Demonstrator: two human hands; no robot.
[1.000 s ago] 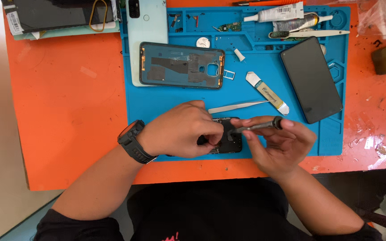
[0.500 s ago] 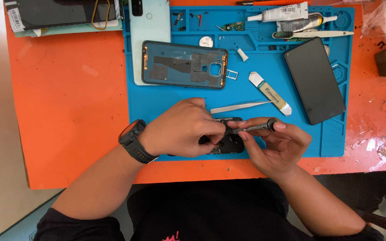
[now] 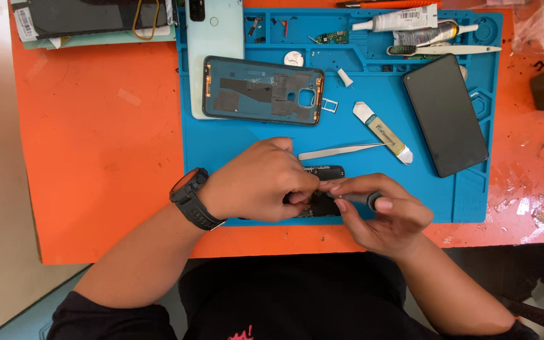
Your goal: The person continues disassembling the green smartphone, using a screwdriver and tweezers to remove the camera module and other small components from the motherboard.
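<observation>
At the near edge of the blue work mat, my left hand covers and holds down a small dark phone body, most of it hidden under my fingers. A black watch sits on that wrist. My right hand grips a dark-handled screwdriver, its tip pointing left into the phone body between my two hands. Silver tweezers lie on the mat just beyond my hands.
Farther back on the mat lie a phone back cover with its inside up, a black phone screen at right, a white opening tool, glue tubes and small parts. The mat rests on an orange table.
Both hands have shifted slightly; my right hand has drawn closer to the left, bringing the screwdriver over the phone body. The items on the mat stay put.
</observation>
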